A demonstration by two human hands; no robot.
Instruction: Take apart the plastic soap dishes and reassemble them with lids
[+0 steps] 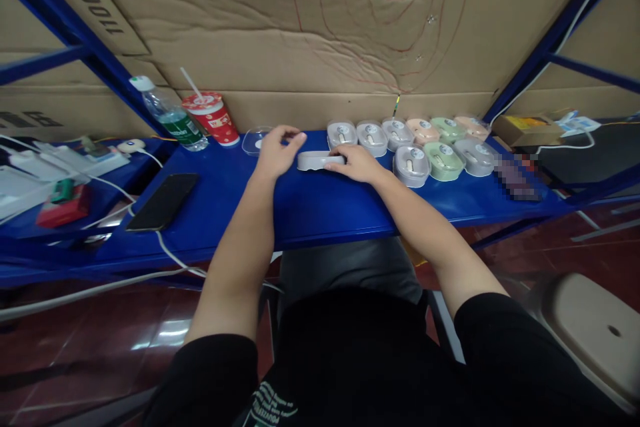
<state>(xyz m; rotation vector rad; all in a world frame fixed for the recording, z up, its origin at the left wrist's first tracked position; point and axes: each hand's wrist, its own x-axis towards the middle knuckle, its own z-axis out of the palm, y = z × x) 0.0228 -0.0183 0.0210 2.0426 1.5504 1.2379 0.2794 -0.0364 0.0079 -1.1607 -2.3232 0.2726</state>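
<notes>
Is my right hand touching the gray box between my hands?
Touching: the head view shows the right hand on the right end of the gray box, thumb against its near side.

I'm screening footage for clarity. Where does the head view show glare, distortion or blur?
Head view: glare brightens the reddish floor; the blue left post leans outward, probably partly wide-angle distortion; a pixelated patch obscures something on the table; the left hand and right hand show no obvious motion smear.

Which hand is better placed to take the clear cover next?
Probably the left hand: it looks free, beside the clear cover, while the right hand holds the gray case.
</notes>
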